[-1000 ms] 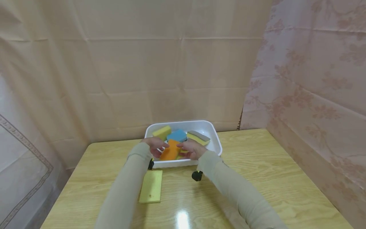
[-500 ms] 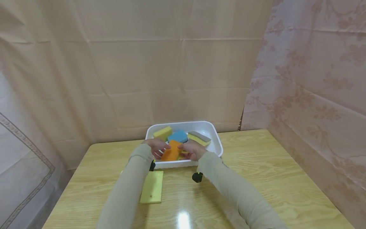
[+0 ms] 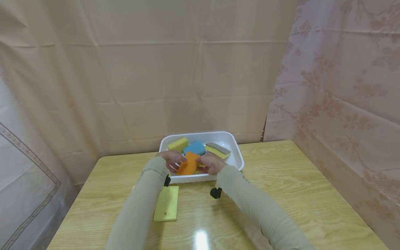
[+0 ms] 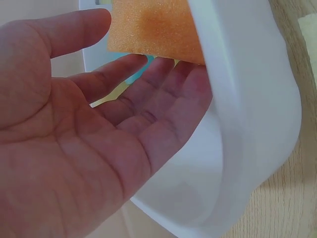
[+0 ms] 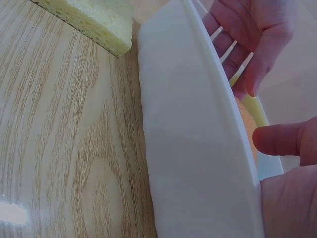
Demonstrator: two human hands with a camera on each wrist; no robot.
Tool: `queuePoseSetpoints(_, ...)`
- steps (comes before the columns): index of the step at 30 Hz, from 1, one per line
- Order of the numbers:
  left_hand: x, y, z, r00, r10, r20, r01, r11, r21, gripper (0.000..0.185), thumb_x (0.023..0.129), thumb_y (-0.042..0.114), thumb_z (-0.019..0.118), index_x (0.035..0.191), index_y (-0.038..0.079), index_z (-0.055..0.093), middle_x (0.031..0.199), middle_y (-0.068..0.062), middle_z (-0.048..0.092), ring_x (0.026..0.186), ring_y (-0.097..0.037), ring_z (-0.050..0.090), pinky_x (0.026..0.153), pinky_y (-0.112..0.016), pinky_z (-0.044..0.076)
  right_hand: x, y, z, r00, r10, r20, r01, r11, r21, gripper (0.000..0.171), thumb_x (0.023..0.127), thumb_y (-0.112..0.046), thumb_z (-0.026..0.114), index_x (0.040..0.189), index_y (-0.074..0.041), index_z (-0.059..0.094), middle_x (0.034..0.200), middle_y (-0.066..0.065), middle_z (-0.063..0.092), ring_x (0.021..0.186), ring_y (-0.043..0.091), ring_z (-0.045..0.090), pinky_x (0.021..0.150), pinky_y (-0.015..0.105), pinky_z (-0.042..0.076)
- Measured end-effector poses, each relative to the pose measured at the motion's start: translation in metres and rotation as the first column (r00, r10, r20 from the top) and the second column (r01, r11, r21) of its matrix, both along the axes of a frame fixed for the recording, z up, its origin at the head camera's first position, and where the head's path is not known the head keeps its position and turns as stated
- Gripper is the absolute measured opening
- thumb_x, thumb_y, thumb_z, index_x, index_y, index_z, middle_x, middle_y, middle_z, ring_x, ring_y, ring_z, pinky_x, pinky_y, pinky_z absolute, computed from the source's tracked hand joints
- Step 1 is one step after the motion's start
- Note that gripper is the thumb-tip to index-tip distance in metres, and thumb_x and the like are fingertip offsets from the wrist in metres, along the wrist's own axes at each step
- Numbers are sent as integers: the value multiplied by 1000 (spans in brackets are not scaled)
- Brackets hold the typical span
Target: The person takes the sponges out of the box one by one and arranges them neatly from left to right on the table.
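Orange sponge (image 3: 188, 164) held between both hands over the near end of the white tub (image 3: 237, 156).

The sponge sits tilted, its long axis running from near-left up to far-right, directly between the two hands and level with the tub's near wall. The left hand (image 3: 170, 160) meets its left edge: in the left wrist view the fingers (image 4: 148, 94) lie nearly straight beneath the sponge and the thumb stands clear, so this grip is wide and supporting, not clamped. The right hand (image 3: 210, 163) is at the right edge; how tightly it grips cannot be told. Both hands are equally close. Behind, inside the tub: a yellow sponge (image 3: 177, 144), a blue sponge (image 3: 194, 148) and a grey-topped sponge (image 3: 218, 150). A flat yellow sponge (image 3: 166, 207) lies on the bench (image 3: 281, 194), near the tub's front.
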State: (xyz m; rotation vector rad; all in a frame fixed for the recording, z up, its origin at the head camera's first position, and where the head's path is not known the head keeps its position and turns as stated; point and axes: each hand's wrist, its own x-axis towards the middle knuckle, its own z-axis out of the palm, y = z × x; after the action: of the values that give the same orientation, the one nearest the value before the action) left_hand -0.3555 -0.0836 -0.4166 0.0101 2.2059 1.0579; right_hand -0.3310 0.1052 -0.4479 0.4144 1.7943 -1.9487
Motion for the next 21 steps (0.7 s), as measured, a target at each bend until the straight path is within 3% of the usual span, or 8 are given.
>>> queuePoseSetpoints(10,3,-1,-5,999,22,-33,-21,999,32,38,101,21,58,129,-3,54,129,-23,57,115,-39,60,89,-44,57,1,2,0,1000,12,-7,-12,1000,-5,34,98,1,58,130,1,48,126,15,54,110,32,58,93,46,57)
queuePoseSetpoints(16,5,-6,-8,998,-25,-65,28,998,48,43,103,20,54,137,-6,52,136,-25,55,119,-42,59,92,-46,56,1,3,-3,999,28,-28,-29,998,-54,35,98,3,58,131,3,49,128,16,54,114,33,58,92,45,57)
queuePoseSetpoints(21,2,-8,-11,993,-6,-115,14,998,66,37,102,17,57,133,-4,56,127,-19,62,99,-30,65,82,-40,60,1,4,-7,999,24,-27,-27,995,-99,38,99,3,56,135,3,45,133,19,52,116,36,57,87,48,59)
